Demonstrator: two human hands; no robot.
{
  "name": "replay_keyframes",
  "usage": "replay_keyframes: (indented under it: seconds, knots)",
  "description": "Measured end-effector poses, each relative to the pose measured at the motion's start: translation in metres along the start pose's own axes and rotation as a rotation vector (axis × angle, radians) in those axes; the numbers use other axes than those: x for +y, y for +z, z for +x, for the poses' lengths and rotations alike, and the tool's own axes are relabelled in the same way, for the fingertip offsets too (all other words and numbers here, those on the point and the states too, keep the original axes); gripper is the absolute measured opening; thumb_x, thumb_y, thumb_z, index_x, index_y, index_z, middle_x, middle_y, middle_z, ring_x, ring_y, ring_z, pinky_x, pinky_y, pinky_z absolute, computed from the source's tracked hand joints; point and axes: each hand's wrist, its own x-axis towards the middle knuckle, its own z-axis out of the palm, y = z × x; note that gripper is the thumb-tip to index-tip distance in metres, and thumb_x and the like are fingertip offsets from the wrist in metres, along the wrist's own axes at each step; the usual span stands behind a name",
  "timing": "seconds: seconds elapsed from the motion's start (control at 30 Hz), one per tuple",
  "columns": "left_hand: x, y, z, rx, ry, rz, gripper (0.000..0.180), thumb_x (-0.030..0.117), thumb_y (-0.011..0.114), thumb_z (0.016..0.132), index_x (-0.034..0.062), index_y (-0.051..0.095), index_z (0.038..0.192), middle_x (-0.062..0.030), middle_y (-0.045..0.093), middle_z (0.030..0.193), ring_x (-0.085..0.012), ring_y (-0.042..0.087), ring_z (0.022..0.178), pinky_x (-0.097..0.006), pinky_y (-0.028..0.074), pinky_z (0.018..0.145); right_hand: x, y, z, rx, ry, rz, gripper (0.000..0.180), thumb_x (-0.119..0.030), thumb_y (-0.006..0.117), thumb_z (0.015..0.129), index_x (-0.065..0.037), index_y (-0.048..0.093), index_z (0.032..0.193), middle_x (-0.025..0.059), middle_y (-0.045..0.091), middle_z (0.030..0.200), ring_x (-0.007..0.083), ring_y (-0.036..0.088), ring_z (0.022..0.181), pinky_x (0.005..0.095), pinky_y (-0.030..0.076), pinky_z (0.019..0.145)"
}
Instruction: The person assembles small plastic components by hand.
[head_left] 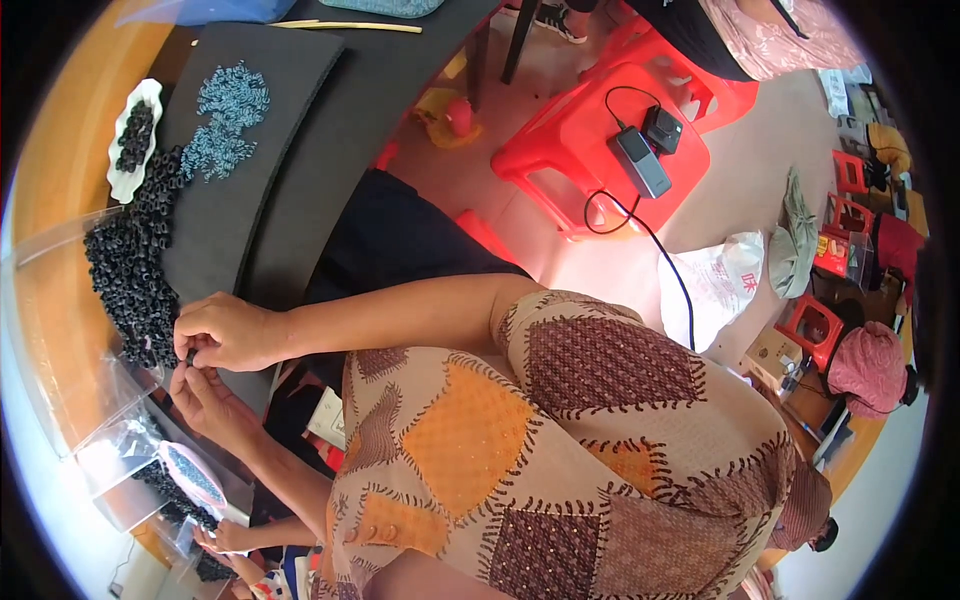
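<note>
From where I stand, in the head view, the person has both hands brought together just off the lower end of the grey mat [210, 222], beside the big pile of dark pieces [130, 270] that runs along the mat's left edge on the table [85, 165]. The right hand [238, 330] pinches a small dark piece [191, 356] between thumb and finger, and the left hand [215, 405] meets it from below, its fingertips closed narrowly on the same piece. The blue pieces [236, 95] lie in loose clusters on the mat's upper part, and a white dish [120, 186] of dark ones sits beside its left edge. I'd judge the step in hand to be close fingertip work on that single piece; what exactly is being done to it, the fingers hide. The next move would seem to call for a light, steady pinch, one hand bracing while the other turns or presses, before letting go.
</note>
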Motion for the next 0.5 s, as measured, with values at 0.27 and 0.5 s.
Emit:
replay_keyframes:
  seconds: [0.27,0.5]
  knots:
    - [0.009,0.002,-0.007,0.037,-0.031,0.087,0.020,0.010,0.054,0.101,-0.0026,0.054,0.117,-0.0111,0.059,0.114,-0.0145,0.061,0.101,-0.024,0.052,0.089,-0.001,0.000,-0.001,-0.006,0.004,0.023,0.015,0.005,0.068,0.068,-0.001,0.066,0.082,0.0120,0.064,0.076,0.0240,0.065,0.070,0.0348,0.051,0.061]
    - [-0.004,-0.008,-0.002,0.019,-0.009,-0.001,0.017,0.009,0.055,0.101,-0.0029,0.057,0.113,-0.0105,0.061,0.110,-0.0148,0.061,0.099,-0.025,0.052,0.089,0.000,-0.001,0.000,-0.034,0.018,0.018,0.013,0.004,0.068,0.074,0.000,0.066,0.086,0.0103,0.065,0.080,0.0200,0.066,0.071,0.0320,0.051,0.062]
